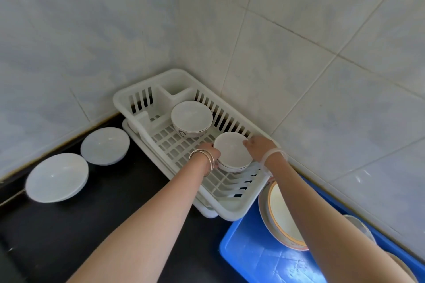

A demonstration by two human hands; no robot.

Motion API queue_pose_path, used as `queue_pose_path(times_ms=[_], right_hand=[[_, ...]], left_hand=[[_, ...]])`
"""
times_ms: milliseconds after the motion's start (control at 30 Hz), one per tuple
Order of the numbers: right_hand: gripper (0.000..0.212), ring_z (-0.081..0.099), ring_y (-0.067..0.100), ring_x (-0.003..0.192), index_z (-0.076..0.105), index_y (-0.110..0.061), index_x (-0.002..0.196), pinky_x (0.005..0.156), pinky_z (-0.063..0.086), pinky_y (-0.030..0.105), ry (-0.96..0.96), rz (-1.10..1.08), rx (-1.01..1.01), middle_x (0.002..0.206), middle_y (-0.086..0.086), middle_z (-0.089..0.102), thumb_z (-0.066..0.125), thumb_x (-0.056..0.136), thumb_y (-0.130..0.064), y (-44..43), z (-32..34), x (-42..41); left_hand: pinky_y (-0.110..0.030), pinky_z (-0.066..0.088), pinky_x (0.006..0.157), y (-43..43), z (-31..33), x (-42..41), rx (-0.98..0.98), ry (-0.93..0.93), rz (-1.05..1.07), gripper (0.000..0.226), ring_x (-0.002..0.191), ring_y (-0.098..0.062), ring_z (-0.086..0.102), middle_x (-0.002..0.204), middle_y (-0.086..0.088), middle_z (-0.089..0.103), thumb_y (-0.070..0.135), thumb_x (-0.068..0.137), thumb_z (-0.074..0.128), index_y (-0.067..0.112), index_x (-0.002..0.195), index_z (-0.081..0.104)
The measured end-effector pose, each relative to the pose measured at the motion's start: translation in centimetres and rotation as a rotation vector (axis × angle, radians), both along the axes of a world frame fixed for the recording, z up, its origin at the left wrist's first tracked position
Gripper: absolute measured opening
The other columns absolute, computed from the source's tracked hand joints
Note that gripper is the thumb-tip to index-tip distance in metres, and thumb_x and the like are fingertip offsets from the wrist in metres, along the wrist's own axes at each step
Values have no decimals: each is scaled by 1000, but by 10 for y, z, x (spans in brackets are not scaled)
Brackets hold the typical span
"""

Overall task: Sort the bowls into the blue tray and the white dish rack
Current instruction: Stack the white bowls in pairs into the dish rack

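Under your right forearm, the blue tray (253,257) is sitting on the black counter (69,236), carrying a wide orange-rimmed bowl (282,218). More dishes are showing past your arm, mostly hidden. Well to the left of your left arm, two shallow white bowls are lying on the counter, the nearer one (57,177) just beside the farther one (105,146).

Ahead, you are grasping a small white bowl (232,151) with both hands inside the white dish rack (230,210). Your left hand (210,150), with bangles (203,158) on the wrist, is curling round its left side. Your right hand (258,145) is gripping its right rim. A second rim is showing beneath it, so it seems stacked. Whether it is resting on the rack floor, you cannot tell.

Beyond your hands, a gold-rimmed bowl (190,115) is standing upright in the rack, apart from yours. The tiled wall (299,53) is rising behind.
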State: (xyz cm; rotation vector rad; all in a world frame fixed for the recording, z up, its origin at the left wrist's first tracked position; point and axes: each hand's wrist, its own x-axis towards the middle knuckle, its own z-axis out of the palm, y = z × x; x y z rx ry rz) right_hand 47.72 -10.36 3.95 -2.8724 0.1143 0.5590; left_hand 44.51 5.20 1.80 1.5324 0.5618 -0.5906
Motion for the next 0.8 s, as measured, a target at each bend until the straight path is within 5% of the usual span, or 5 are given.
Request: queue_pose_path(times_ms=[133,367,500,667,800], right_hand=[[43,57,28,103,57,-9,116,79,36,29,1,-30,75,115,13,63,31,99,-38,0,7,-5],[36,54,25,111,49,-19,132,91,38,29,-192,-27,325,127,6,59,38,98,-29,4,24,-40],[31,52,8,79,52,-29,126,69,37,20,-279,-52,544,106,-3,62,40,97,-28,45,42,-69],[19,64,2,80,54,-36,108,67,46,10,-226,36,837,89,-12,68,44,95,-27,124,57,-117],[24,64,-3,75,54,-30,117,66,46,10,-106,130,876,80,-15,66,43,96,-27,192,33,-137]], left_hand=[[-40,49,83,3,6,-4,30,-60,-51,42,84,-27,51,105,-19,54,-3,86,42,1,127,50],[-34,49,85,28,28,-24,40,-185,-17,32,88,-24,56,108,-20,64,3,88,46,5,117,59],[-33,51,89,60,46,-53,159,-343,39,40,104,-23,61,124,-8,61,17,91,47,18,130,52],[-39,43,105,130,45,-116,252,-394,304,37,116,-19,56,128,-4,60,24,92,51,17,128,55],[-28,35,104,180,30,-158,397,-342,550,36,122,-21,52,131,-6,58,23,92,50,14,126,57]])
